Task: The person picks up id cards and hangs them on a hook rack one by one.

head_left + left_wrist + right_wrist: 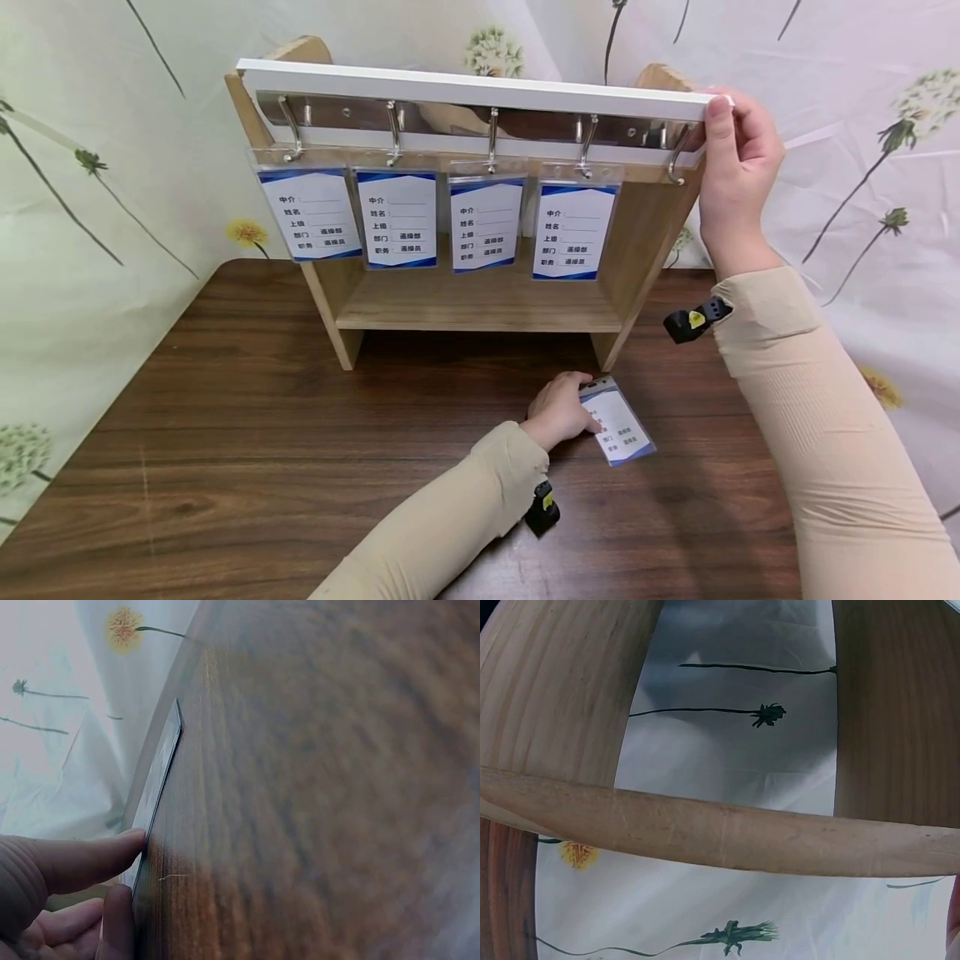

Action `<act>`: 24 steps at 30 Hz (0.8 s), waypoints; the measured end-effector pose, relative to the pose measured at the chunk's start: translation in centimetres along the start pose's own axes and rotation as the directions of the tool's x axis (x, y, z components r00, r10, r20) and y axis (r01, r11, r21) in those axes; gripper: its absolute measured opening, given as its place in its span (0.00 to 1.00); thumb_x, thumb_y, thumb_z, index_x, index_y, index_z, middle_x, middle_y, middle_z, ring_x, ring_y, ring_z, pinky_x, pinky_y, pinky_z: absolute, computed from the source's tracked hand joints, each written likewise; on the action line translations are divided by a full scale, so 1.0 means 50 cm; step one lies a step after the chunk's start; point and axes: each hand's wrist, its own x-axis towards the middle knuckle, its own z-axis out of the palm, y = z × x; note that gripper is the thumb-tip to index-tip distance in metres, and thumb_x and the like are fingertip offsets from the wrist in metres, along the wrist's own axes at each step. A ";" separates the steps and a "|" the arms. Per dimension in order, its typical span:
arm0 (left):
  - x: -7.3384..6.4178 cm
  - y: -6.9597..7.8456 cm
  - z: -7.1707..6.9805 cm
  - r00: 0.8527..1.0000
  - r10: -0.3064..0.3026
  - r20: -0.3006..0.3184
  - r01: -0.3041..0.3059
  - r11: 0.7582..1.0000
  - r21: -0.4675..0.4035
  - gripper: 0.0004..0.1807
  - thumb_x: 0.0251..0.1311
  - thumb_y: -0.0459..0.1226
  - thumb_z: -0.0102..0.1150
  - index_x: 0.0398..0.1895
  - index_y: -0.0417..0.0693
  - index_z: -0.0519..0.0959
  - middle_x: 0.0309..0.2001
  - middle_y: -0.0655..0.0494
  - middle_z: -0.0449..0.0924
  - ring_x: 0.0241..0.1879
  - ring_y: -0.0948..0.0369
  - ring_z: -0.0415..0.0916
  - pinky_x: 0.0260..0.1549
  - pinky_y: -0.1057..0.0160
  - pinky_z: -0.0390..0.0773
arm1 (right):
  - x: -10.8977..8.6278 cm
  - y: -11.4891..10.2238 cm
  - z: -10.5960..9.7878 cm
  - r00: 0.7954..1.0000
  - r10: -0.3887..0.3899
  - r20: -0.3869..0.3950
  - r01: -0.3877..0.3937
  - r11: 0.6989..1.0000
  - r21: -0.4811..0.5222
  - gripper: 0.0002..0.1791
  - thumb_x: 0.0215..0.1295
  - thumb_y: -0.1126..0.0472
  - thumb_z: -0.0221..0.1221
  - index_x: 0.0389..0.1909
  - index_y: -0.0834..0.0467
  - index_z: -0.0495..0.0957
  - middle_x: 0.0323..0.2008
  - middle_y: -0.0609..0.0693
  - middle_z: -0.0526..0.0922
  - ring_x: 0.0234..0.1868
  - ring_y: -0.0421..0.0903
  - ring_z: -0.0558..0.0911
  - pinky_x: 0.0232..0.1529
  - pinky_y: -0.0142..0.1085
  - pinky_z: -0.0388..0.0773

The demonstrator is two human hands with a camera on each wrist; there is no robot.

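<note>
A name badge (617,427) in a clear sleeve lies on the dark wooden table, in front of the rack's right leg. My left hand (561,410) pinches its left edge; in the left wrist view the thumb (97,859) rests on its face and a finger is at its edge. Up at the right end of the white hook rail (480,82), my right hand (742,158) grips the corner, thumb in front. Several similar badges (485,223) hang from the rail's metal hooks (492,137); the rightmost hook (678,154) carries none.
The wooden rack (480,308) with a low shelf stands on the table (225,433). Behind it hangs a pale cloth (135,167) printed with dandelions. The rack's side panel (720,832) fills much of the right wrist view.
</note>
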 end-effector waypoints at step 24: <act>-0.012 -0.007 -0.004 0.994 0.068 -0.082 -0.073 0.996 -0.056 0.32 0.36 0.30 0.79 0.51 0.58 0.83 0.44 0.60 0.81 0.45 0.56 0.72 0.46 0.61 0.70 | -0.001 -0.001 0.001 1.000 0.010 0.000 -0.010 1.000 -0.002 0.10 0.69 0.72 0.55 0.37 0.61 0.85 0.31 0.49 0.83 0.27 0.41 0.74 0.37 0.31 0.72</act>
